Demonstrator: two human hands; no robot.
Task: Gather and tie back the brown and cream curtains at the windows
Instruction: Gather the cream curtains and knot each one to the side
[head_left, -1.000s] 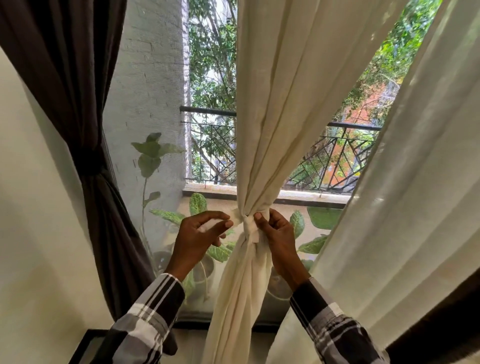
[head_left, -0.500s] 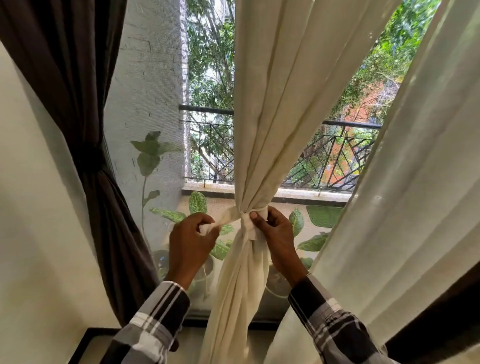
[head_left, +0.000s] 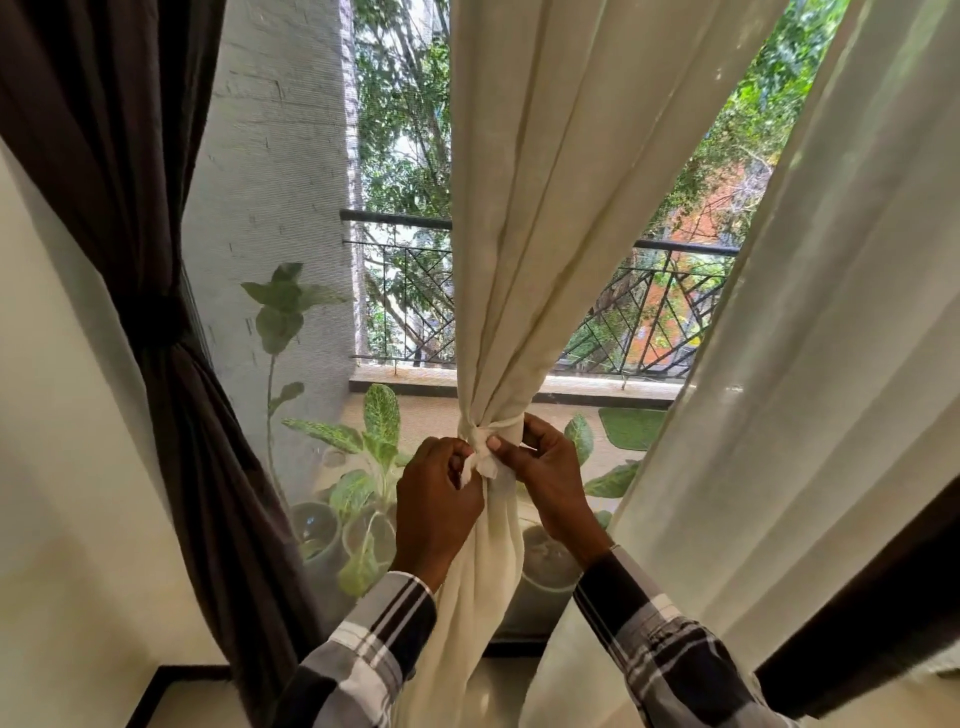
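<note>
Looking soft and matt: cream curtain (head_left: 524, 218) cloth, bunching between both hands, with a thin cloth tie (head_left: 493, 427) by the fingertips. Looking thicker and dull: brown curtain (head_left: 156, 291) cloth, far left of the hands. Showing above the hands: dark metal railing (head_left: 405, 270). Shining smooth below: round pots (head_left: 317, 530).

cream wall (head_left: 62, 467) | balcony railing (head_left: 405, 291) | potted plants (head_left: 363, 493) | daylight

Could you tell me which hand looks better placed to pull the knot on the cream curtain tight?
Probably the left hand: it pinches the loose tail of the cream fabric tie, while the right hand steadies the gathered cream curtain.
</note>
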